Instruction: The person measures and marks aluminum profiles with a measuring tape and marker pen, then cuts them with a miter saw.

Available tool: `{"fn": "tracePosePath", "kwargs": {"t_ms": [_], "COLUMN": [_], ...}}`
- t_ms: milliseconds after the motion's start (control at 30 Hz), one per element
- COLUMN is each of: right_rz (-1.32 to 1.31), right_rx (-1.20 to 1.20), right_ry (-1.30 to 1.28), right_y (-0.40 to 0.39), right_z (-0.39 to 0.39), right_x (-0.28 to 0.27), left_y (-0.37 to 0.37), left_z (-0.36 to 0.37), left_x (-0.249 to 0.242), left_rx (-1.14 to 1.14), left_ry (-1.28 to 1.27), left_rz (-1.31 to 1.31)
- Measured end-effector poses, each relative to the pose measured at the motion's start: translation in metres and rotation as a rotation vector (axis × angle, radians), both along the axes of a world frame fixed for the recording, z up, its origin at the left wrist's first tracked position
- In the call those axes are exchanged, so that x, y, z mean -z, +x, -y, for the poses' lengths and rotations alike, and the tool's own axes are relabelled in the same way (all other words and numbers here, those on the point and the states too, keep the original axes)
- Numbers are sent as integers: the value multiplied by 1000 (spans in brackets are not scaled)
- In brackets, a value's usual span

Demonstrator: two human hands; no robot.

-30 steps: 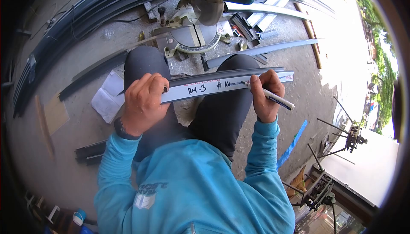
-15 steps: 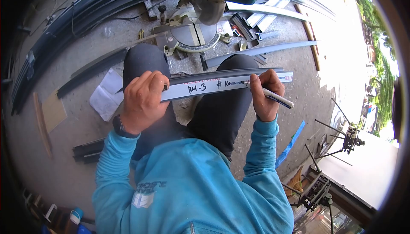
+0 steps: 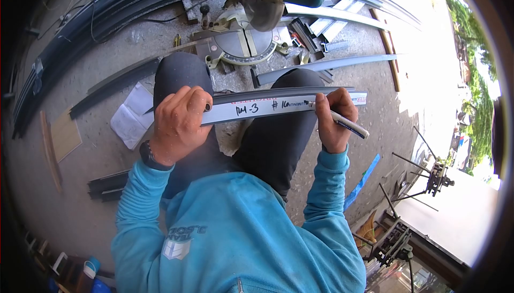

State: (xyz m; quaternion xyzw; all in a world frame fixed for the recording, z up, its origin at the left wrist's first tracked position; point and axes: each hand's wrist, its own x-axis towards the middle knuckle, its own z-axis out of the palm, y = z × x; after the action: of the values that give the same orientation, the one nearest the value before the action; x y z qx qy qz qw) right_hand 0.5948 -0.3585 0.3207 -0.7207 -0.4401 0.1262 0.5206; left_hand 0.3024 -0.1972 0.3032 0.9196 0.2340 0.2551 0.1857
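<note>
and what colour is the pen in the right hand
The pen is mostly white with dark markings, best seen in the head view.

We're up at head height, peering forward and down, close over both hands (image 3: 181, 124), miter saw (image 3: 262, 16) farther ahead.

Left fingers (image 3: 184, 99) grip a strip (image 3: 267, 108) while right fingers (image 3: 322, 107) hold a marker (image 3: 350, 125).

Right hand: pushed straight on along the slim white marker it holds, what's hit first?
Most likely the long grey, white-faced metal profile: the slim white marker in the right hand points at it. Whether they touch is unclear.
</note>
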Motion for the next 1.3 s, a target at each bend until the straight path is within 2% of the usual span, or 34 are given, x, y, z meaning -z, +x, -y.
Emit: {"fn": "tracePosePath", "kwargs": {"t_ms": [167,200,267,333,833,1033,1067,1233,1300], "right_rz": [-16,-21,13,63,114,45,98,77,-53], "right_rx": [62,35,21,17,25,49,18,-56,13], "right_ry": [0,-3,-37,-48,-68,-34,-46,-114,-27], "right_y": [-3,1,4,8,3,-4,-4,4,-1], "right_z": [1,3,5,5,2,0,1,5,0], "right_x": [-7,1,4,9,9,9,7,2,0], "left_y": [-2,-4,-2,-5,-7,-5,-7,1,2], "left_z": [0,-1,-1,2,4,3,1,2,1], "left_x": [-5,6,10,14,16,12,1,-1,0], "left_rx": [-20,-27,-36,-51,-53,-65,-36,-39,-25], "left_ry": [-21,-7,22,30,40,25,9,-20,-9], "left_rz": [43,45,156,94,114,141,55,2,16]}}
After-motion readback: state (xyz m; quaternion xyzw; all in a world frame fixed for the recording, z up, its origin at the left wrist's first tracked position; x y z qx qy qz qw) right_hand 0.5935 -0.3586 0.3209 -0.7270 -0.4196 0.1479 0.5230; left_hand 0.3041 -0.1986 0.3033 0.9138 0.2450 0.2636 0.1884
